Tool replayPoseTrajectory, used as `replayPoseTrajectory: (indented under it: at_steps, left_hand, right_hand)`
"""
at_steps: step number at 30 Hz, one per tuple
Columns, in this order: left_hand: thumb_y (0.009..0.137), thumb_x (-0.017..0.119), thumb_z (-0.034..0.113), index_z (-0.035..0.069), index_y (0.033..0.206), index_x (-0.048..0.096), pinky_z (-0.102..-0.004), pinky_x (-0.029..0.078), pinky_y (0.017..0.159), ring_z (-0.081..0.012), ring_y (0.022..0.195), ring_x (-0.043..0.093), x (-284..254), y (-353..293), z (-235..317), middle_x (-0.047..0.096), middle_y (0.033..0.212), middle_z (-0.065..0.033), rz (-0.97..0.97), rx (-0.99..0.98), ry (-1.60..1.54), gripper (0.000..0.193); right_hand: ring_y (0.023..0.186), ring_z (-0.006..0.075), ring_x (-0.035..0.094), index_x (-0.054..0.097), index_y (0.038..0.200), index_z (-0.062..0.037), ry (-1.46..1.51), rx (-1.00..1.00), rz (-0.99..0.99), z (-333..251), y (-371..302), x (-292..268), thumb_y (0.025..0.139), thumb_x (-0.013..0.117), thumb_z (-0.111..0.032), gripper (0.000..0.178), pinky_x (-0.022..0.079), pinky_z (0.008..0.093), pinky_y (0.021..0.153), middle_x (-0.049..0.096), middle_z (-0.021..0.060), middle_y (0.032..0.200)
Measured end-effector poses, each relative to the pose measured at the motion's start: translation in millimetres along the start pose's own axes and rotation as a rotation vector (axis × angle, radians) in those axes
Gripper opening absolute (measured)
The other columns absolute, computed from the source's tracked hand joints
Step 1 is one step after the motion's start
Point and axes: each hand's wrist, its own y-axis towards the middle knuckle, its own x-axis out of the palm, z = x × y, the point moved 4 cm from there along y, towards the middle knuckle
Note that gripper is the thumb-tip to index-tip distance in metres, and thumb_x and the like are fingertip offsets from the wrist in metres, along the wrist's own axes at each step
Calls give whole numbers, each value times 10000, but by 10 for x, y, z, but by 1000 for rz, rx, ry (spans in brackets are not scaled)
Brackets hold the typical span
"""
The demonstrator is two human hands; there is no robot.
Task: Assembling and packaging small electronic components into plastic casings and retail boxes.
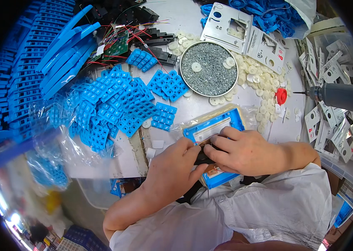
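At the table's near edge, a blue plastic housing [238, 119] with a pale rectangular window lies tilted between my hands. My left hand [172, 165] pinches a small black part [203, 157] at the housing's middle, thumb and fingers closed. From the other side my right hand [245, 152] bends its fingers over the same black part, hiding most of it. Below my fingers shows the housing's lower end [222, 180], with something brown and copper-coloured inside. A yellowish pad in clear plastic film [249, 119] sits under the far end.
Blue keypads [101, 104] are heaped at left, beside stacked blue casings [68, 54] and wires with a green circuit board [120, 44]. A round tin of screws [210, 69] stands ahead, amid white discs [260, 79]. At right are an electric screwdriver [339, 96] and a bin of faceplates [331, 125].
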Motion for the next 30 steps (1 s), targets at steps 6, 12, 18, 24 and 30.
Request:
replayPoseTrajectory:
  at_steps: [6,12,18,24,30]
  left_hand:
    - [830,784,207,13,1158,673,-377,530,678,-274,794,671,-27,14,-75,630,1002,-113,44,20,-108,397]
    - [849,748,177,51,957,692,-410,514,657,-313,807,656,-431,610,-151,613,837,-112,286,82,45,175]
    - [821,746,194,109,835,739,-422,436,840,-246,937,631,-116,1638,-286,661,870,-39,397,331,616,85]
    - [847,705,200,121,785,732,-432,409,861,-232,890,634,-172,1676,-186,650,836,-30,491,397,539,104]
    - [857,680,185,84,688,641,-434,407,810,-263,791,626,-179,1728,-138,628,761,-56,615,381,536,202]
  right_hand:
    - [879,211,589,595,1238,-28,34,46,50,59,-66,72,758,732,-248,545,539,287,616,598,34,963]
    - [913,243,597,574,1302,-43,90,101,127,78,-135,81,705,799,-209,660,553,316,671,623,57,1022]
    - [988,308,606,556,1318,-50,154,180,228,61,-330,-162,679,855,-186,718,555,397,778,627,111,1120]
    - [1150,340,607,510,1345,-27,-145,166,1321,115,-1482,-942,828,781,-79,587,544,520,947,543,186,1389]
    - [1010,266,677,437,1383,75,215,351,1213,657,-664,-1351,916,565,35,486,545,391,915,648,227,1246]
